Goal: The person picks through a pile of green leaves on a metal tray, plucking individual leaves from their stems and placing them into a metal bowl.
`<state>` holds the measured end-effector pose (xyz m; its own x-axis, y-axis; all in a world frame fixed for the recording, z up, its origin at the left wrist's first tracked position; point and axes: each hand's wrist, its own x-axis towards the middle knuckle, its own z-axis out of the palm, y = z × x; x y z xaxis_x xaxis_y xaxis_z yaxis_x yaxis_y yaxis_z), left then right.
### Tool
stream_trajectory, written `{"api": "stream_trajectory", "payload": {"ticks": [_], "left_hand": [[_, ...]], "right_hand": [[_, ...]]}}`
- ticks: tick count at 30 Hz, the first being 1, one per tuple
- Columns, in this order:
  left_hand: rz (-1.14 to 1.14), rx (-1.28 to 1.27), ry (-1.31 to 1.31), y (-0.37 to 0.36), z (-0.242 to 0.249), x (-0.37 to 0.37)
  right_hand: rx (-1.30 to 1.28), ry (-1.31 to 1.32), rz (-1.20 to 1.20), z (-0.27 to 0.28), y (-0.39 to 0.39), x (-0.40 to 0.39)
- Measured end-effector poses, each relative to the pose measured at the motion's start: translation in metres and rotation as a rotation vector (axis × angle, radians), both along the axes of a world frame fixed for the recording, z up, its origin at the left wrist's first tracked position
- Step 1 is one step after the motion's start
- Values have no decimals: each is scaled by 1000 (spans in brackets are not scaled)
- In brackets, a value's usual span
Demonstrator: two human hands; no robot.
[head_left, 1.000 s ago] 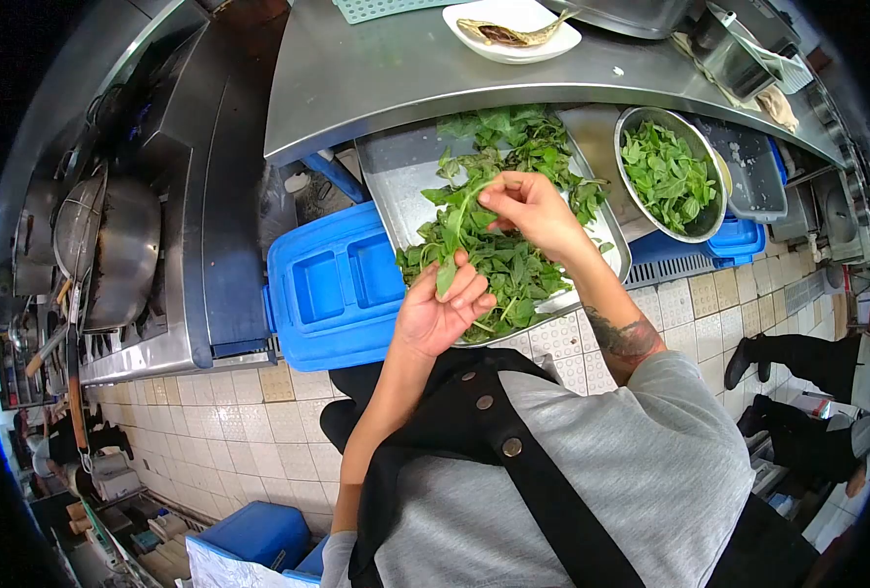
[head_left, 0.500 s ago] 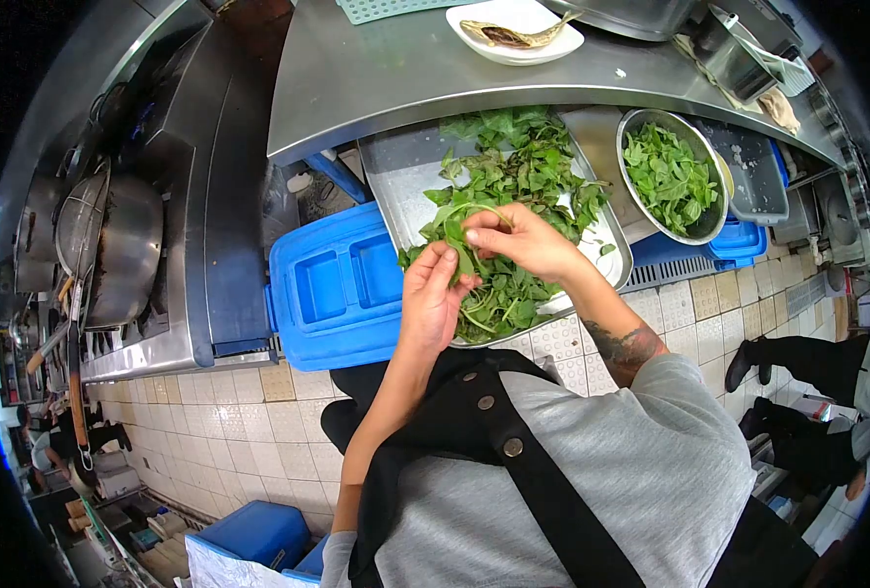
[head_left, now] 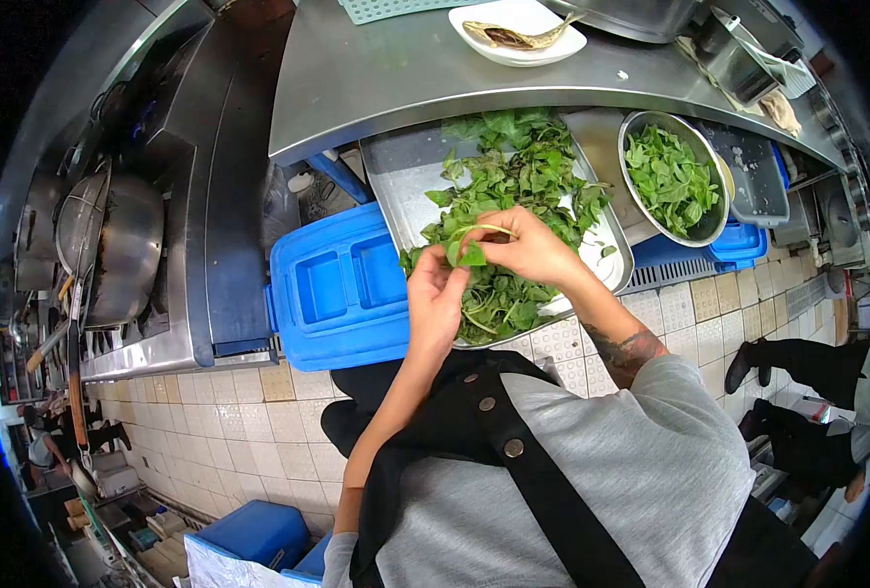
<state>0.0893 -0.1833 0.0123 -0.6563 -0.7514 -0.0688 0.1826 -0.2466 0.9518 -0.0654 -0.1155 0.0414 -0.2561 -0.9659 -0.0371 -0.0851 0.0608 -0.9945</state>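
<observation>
Over a metal tray [head_left: 392, 186] heaped with leafy greens [head_left: 513, 176], both hands meet at one leafy green sprig [head_left: 472, 257]. My left hand [head_left: 437, 302] pinches the sprig from the left, its fingertips partly behind the leaves. From the right, my right hand [head_left: 528, 248] closes thumb and fingers on the same sprig, whose pale stem bends over the fingers. To the right of the tray, a round metal bowl [head_left: 625, 186] holds loose picked green leaves [head_left: 670, 181].
A steel counter [head_left: 386, 83] overhangs the tray's far edge, carrying a white plate [head_left: 519, 59] with a fish [head_left: 518, 37]. A blue lidded bin [head_left: 342, 338] stands left of the tray. Woks [head_left: 131, 250] sit at far left. Other people's legs [head_left: 807, 367] show at right.
My left hand has turned and moved slightly upward, closer to my right hand. The sprig's leaves have shifted between the fingers, and its stem now arches over my right hand.
</observation>
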Motion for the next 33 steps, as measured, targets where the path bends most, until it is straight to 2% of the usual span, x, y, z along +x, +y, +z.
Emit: {"api": "stream_trajectory", "payload": {"ticks": [4,7,10,14,17,20,23,33], "left_hand": [[136,-178,-36,-6,0,-1],[107,-355,-140,-10,3,3],[44,-88,-29,-11,9,7],[125,-59,6,-12,8,6],[153,0,50,-13,5,7],[167,82,100,-15,6,7],[170,139,119,-16,4,7],[161,208,179,-16,1,7]], "right_hand": [[37,378,23,12,2,1],[16,363,74,15,4,5],[48,294,84,8,3,2],[-71,192,71,-5,2,1],[141,0,168,10,5,-7],[163,-53,207,2,5,-15],[-21,-143,89,20,8,-2],[-60,-93,-60,28,11,-9]]}}
